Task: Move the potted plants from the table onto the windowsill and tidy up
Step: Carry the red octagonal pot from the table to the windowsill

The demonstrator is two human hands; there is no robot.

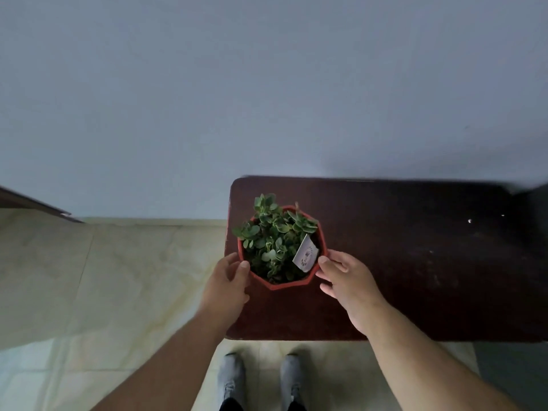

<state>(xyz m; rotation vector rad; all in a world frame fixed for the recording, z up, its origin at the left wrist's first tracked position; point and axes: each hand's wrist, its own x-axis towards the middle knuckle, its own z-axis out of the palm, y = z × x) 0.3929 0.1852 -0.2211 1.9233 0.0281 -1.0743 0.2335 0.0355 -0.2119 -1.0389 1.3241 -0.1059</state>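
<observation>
A green leafy plant in a red angular pot (284, 284) stands at the left end of a dark wooden table (400, 262). A white paper tag (306, 253) sticks out of the soil on the pot's right side. My left hand (229, 281) curls round the pot's left side, thumb at the rim. My right hand (345, 280) holds the pot's right side, thumb on the rim near the tag. The pot's lower part is hidden by leaves and hands.
A plain pale wall (267, 84) rises behind the table. Cream floor tiles (103, 277) lie to the left. A dark object (533, 218) sits at the table's far right edge. My feet in grey shoes (261, 378) stand at the table's near edge.
</observation>
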